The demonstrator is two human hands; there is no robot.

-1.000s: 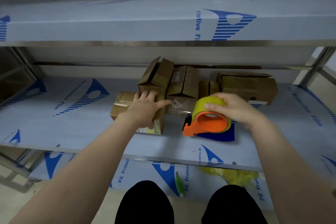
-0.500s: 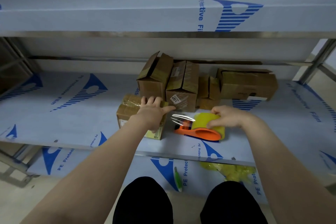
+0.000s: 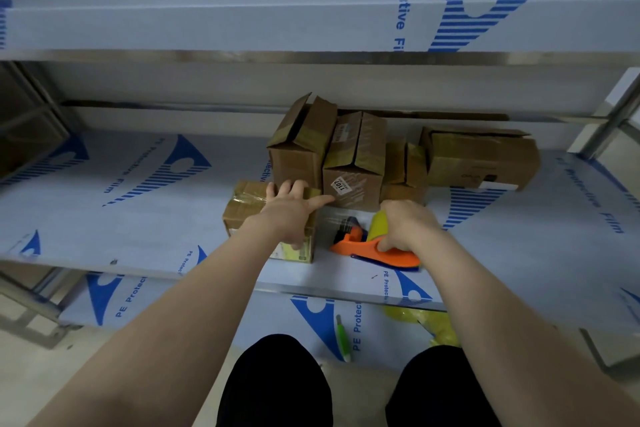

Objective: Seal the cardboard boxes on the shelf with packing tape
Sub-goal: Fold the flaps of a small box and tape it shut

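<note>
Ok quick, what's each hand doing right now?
Left hand: open, pressing flat on the small box.
Right hand: closed around the orange tape dispenser.

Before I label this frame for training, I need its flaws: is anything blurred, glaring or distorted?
Head view: dim, even light; the wide lens stretches the edges, leaning the right post; the tape dispenser in the right hand smears along its orange base; clear tape on the front box under the left hand catches small glints; the 1107 label is legible.
</note>
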